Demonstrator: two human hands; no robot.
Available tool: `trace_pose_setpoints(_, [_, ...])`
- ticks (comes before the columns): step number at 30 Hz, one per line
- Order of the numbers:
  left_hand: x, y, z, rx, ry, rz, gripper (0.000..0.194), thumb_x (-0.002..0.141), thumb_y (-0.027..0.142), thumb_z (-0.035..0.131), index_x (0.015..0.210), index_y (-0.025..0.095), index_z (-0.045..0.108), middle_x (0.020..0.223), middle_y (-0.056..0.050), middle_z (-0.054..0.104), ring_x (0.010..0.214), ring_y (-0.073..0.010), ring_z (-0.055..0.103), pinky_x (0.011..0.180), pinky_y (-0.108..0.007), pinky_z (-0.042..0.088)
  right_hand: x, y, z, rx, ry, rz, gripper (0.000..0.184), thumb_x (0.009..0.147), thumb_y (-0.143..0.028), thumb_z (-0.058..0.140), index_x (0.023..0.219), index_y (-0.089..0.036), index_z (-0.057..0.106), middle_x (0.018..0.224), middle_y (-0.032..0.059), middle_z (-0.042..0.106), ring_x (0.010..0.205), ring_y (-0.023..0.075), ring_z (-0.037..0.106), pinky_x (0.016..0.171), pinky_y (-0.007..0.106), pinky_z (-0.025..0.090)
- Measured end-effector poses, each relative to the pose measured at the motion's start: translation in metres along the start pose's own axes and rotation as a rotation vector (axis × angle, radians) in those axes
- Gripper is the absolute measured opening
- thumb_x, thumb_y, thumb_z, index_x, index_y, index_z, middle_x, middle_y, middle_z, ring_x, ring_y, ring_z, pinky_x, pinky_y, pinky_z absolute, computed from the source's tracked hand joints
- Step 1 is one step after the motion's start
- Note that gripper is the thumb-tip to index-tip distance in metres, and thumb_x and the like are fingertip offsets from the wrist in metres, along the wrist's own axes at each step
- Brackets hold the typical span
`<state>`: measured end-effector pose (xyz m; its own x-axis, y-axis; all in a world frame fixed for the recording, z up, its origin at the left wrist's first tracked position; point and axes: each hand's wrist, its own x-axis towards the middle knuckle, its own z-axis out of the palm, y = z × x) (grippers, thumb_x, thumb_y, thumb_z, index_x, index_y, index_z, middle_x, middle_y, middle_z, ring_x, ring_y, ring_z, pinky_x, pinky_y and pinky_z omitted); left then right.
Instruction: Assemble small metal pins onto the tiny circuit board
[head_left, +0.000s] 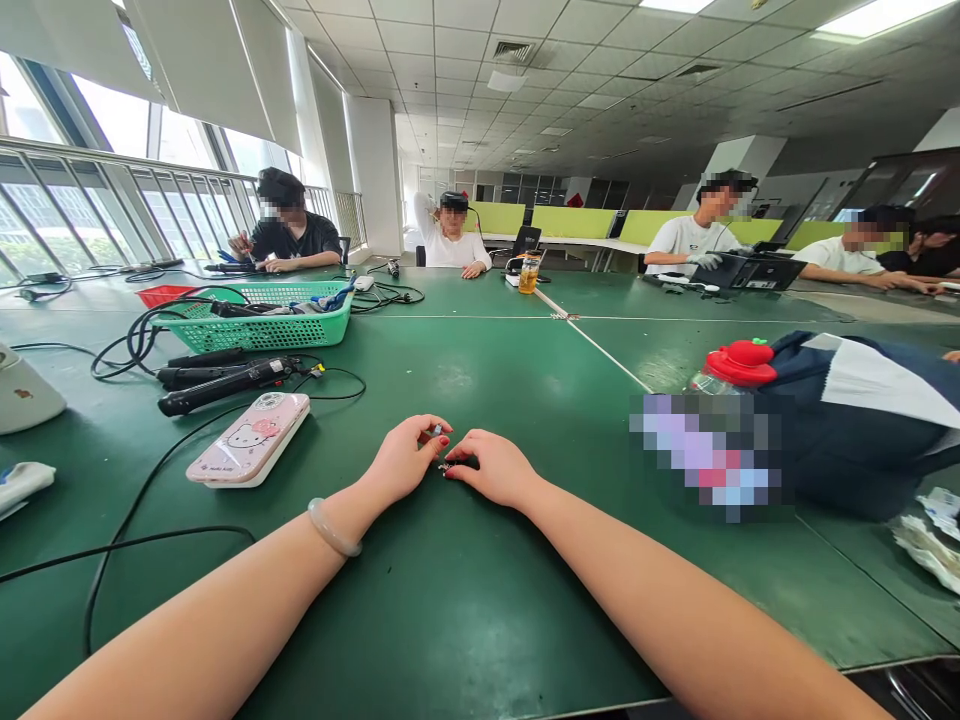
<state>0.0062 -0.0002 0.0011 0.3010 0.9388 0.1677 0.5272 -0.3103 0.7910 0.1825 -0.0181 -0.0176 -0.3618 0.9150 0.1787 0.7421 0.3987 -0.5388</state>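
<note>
My left hand (405,462), with a pale bangle (330,528) on its wrist, is closed over the table's middle. Thumb and fingers pinch a small grey-blue piece (437,430), too small to name. Close beside it on the right, my right hand (501,468) is also closed. Between its thumb and forefinger sits a small dark piece with shiny bits (448,467), its kind unclear. The two hands' fingertips nearly meet, just above or on the green tabletop (465,620). To their left lies a phone in a pink Hello Kitty case (251,438).
A green basket (300,328) with cables and tools stands at left, black hand-held devices (225,382) before it. At right are a red-lidded bottle (739,365) and a dark bag (862,450). A cup of amber drink (528,275) stands farther back. Several people sit around the table.
</note>
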Motion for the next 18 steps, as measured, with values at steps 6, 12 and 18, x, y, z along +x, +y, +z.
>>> trace_pose_setpoints(6, [0.0004,-0.0028,-0.0007,0.042,-0.008,-0.026,0.033,0.081,0.036,0.05,0.107,0.023,0.066,0.082,-0.001,0.064,0.065,-0.0124,0.054,0.064,-0.025,0.044,0.0016,-0.0046,0.0019,-0.047,0.007,0.001,0.013,0.084,-0.034,0.065,0.086,-0.022,0.069,0.09,0.0005,0.061,0.078,0.0118,0.055,0.069,0.024,0.038])
trace_pose_setpoints(12, [-0.0008,0.0018,-0.0016,-0.03,-0.029,-0.108,0.038,0.081,0.035,0.05,0.114,0.023,0.064,0.068,0.001,0.061,0.056,-0.0109,0.053,0.055,-0.023,0.046,0.0011,-0.0069,0.0,-0.043,-0.003,0.013,0.013,0.085,-0.032,0.064,0.083,-0.02,0.065,0.088,0.0001,0.06,0.079,0.0118,0.055,0.068,0.024,0.037])
trace_pose_setpoints(18, [-0.0014,-0.0015,0.0013,-0.154,-0.069,-0.132,0.039,0.082,0.035,0.049,0.115,0.02,0.062,0.067,0.0,0.061,0.058,-0.0111,0.058,0.055,-0.023,0.051,0.0016,-0.0053,0.0007,-0.068,0.001,0.012,0.014,0.087,-0.032,0.062,0.083,-0.019,0.064,0.087,0.0007,0.059,0.077,0.012,0.054,0.067,0.024,0.036])
